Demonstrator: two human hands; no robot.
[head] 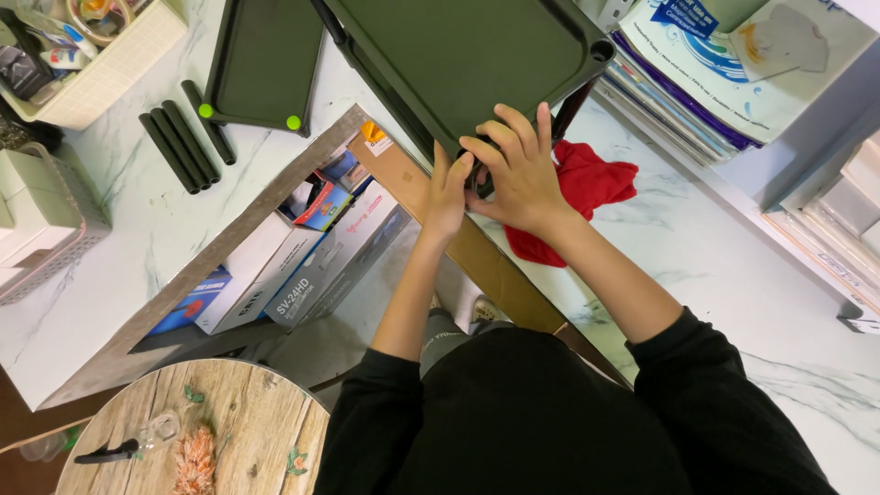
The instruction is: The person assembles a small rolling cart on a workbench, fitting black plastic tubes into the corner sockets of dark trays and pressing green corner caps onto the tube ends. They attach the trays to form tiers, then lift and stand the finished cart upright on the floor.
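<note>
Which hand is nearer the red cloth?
Right. The right hand lies beside the red cloth, apparently touching it; the left hand is farther off, beyond the right.

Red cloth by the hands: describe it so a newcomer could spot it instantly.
Start at the white marble-patterned counter. Go to the near corner of the large dark green plastic tray, where both hands meet. The crumpled red cloth lies beside the right hand, the only soft red thing there.

tray [477,46] — matt green plastic | cloth [587,183] — soft red fabric | counter [715,257] — glossy marble
</note>
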